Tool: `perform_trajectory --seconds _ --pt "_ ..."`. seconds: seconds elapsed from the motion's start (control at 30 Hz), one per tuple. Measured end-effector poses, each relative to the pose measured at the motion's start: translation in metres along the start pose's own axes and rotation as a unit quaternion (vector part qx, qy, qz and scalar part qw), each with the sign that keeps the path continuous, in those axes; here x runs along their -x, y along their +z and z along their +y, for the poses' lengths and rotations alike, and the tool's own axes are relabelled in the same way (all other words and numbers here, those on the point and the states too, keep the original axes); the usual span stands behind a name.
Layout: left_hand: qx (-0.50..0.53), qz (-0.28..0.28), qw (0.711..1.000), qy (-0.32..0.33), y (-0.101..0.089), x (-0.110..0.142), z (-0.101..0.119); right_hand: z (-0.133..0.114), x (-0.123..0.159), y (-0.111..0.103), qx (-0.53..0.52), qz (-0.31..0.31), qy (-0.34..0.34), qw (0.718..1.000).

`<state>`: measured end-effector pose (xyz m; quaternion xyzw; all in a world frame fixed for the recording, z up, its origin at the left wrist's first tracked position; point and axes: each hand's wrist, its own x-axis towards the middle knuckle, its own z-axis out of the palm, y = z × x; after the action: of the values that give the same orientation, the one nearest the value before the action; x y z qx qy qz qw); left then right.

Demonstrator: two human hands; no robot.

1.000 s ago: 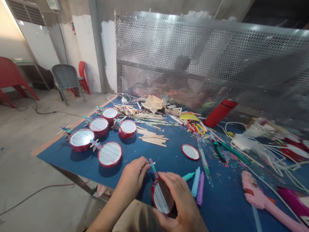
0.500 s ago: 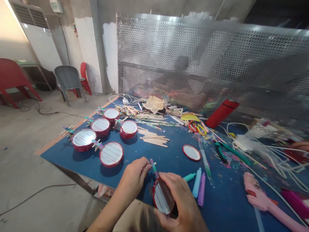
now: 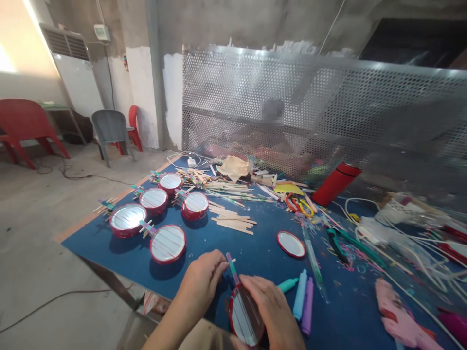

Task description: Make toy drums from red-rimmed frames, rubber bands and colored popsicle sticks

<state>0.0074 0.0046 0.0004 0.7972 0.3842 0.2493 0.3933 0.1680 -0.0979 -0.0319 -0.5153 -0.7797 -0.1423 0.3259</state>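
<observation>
My right hand is wrapped round a small toy banjo, a round red-rimmed drum with strings across its pale face. A purple and green painted craft-stick neck points up and away from it. At the neck, my left hand is closed in a pinch on a small wooden stick, whose end shows on the neck's right side. The fingertips hide the rest of the stick. Teal, light blue and purple markers lie just right of my right hand.
Several finished-looking toy banjos stand at the left. Behind are bare craft sticks. A red-rimmed lid, teal pliers, a pink glue gun and a red bottle lie on the right. A perforated metal panel borders the back.
The view has tilted up slightly, so the table sits lower in the picture. Both hands keep nearly the same hold on the toy banjo and its neck.
</observation>
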Motion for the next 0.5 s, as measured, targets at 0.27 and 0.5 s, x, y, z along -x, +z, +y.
perform_trajectory --seconds 0.27,0.5 --pt "0.007 -0.001 1.000 0.006 0.001 0.002 -0.001 -0.008 -0.001 -0.005 -0.018 -0.008 0.026 0.999" --pt "0.006 -0.003 1.000 -0.001 0.000 0.000 0.000 -0.012 -0.003 -0.007 -0.032 -0.002 0.038 0.999"
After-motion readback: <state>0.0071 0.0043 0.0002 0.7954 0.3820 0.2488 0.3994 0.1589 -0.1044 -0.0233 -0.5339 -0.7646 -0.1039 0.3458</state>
